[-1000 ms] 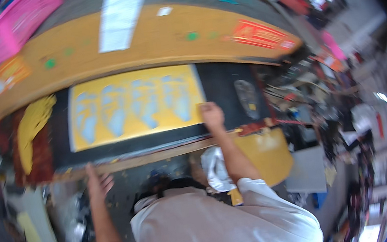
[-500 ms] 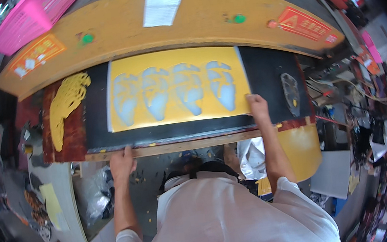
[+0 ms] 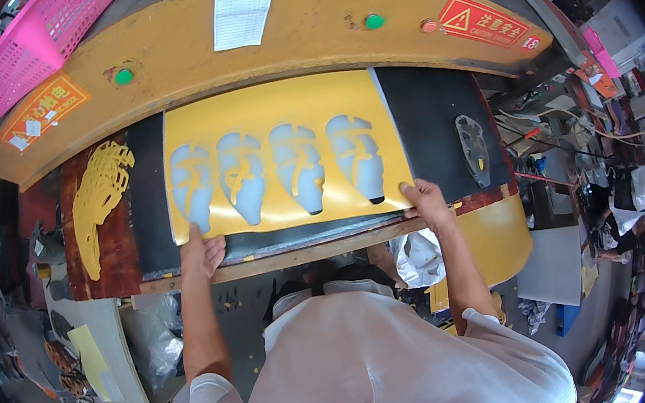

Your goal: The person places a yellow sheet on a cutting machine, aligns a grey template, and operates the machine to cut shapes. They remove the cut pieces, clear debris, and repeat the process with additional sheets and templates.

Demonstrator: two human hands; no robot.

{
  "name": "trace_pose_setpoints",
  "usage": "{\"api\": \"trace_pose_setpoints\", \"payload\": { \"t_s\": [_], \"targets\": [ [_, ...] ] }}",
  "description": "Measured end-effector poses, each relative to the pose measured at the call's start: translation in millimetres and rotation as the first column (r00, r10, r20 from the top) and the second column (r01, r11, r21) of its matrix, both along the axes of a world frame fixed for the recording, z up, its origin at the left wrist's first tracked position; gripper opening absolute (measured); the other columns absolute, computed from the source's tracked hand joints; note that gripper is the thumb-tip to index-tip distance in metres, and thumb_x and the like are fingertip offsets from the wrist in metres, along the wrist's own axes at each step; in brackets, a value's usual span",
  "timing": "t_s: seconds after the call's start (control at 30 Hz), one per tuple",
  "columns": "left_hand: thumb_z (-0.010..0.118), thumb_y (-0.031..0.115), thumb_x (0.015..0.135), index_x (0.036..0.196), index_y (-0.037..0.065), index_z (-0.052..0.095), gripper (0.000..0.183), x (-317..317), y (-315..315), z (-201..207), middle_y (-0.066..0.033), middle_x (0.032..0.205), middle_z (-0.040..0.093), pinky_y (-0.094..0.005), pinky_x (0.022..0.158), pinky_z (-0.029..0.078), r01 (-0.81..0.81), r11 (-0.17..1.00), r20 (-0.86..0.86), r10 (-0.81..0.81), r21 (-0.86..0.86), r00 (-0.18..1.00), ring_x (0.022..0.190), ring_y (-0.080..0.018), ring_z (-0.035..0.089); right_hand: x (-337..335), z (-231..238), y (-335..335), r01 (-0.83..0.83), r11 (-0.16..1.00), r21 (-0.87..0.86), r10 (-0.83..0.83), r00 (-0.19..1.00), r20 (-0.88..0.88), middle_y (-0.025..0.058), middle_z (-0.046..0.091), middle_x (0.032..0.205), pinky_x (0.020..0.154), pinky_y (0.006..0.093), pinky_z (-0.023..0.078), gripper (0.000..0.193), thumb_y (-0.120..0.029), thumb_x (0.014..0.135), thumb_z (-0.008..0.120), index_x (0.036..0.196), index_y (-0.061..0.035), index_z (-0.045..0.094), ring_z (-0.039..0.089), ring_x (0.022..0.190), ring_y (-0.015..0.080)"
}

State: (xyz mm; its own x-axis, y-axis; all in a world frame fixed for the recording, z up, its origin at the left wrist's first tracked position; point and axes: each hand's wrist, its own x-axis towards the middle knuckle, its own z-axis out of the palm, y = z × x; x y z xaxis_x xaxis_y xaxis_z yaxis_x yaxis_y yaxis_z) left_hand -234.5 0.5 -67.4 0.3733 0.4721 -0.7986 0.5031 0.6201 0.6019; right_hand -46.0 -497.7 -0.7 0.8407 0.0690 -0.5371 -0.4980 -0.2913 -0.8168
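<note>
A yellow sheet with a row of several shaped cut-outs lies on the black board. Pale blue-white material shows through the openings, with a little black at some lower tips. At its near left corner, my left hand has its thumb on the edge and its fingers curled just below. My right hand pinches the near right corner between thumb and fingers. To the right lies a dark, openwork outline-shaped piece, apart from both hands.
A yellow perforated scrap lies at the board's left end. Beyond the board runs an orange machine beam with green buttons and a hanging paper. A pink basket stands far left. Below the right arm is another yellow sheet.
My left hand has gone from the wooden front edge up to the sheet's near left corner. The sheet has shifted slightly toward me, with my right hand still at its corner. The view has tilted.
</note>
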Motion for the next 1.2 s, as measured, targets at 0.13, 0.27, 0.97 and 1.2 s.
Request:
{"api": "trace_pose_setpoints", "payload": {
  "t_s": [0.13,0.27,0.97,1.2],
  "targets": [
    [0.057,0.054,0.110,0.103,0.002,0.067,0.053,-5.9,4.0,18.5,-0.0047,0.076,0.069,-0.0280,0.044,0.047,-0.004,0.998,-0.049,0.007,0.062,0.999,0.052,-0.0118,0.058,3.3,-4.3,8.6,0.003,1.000,-0.014,-0.003,1.000,-0.017,0.0015,0.071,0.085,0.056,0.0238,0.056,0.027,-0.031,0.102,0.074,0.100,-0.0043,0.074,0.064,0.064,0.0087],
    [0.058,0.045,0.111,0.093,0.004,0.065,0.046,-43.9,-16.4,56.0,-0.0024,0.066,0.063,-0.0259,0.037,0.038,0.100,0.945,0.050,-0.122,0.311,0.991,0.045,-0.0101,0.051,-19.1,8.1,-13.2,-0.009,1.000,0.020,0.010,0.998,-0.069,0.0012,0.070,0.082,0.057,0.0240,0.054,0.028,-0.030,0.103,0.074,0.102,-0.0016,0.074,0.063,0.065,0.0100],
    [0.054,0.040,0.108,0.110,0.003,0.073,0.041,-58.0,-30.6,0.3,-0.0238,0.096,0.075,-0.0599,0.082,0.050,0.560,-0.021,-0.560,-0.019,0.829,0.828,0.091,-0.0484,0.069,-11.2,-49.3,-43.9,-0.063,0.940,-0.334,0.127,0.976,0.174,0.0014,0.068,0.073,0.063,0.0328,0.048,0.028,-0.028,0.099,0.072,0.090,-0.0014,0.075,0.057,0.067,0.0088],
    [0.048,0.039,0.110,0.111,0.001,0.070,0.044,-56.9,-26.8,-24.2,-0.0248,0.098,0.073,-0.0606,0.082,0.048,0.483,-0.075,-0.472,0.128,0.873,0.873,0.092,-0.0495,0.066,-14.6,-51.8,-35.3,-0.019,0.948,-0.316,0.087,0.976,0.201,0.0083,0.075,0.081,0.073,0.0352,0.054,0.028,-0.030,0.099,0.072,0.108,-0.0051,0.080,0.068,0.073,0.0171]
  ]
}}
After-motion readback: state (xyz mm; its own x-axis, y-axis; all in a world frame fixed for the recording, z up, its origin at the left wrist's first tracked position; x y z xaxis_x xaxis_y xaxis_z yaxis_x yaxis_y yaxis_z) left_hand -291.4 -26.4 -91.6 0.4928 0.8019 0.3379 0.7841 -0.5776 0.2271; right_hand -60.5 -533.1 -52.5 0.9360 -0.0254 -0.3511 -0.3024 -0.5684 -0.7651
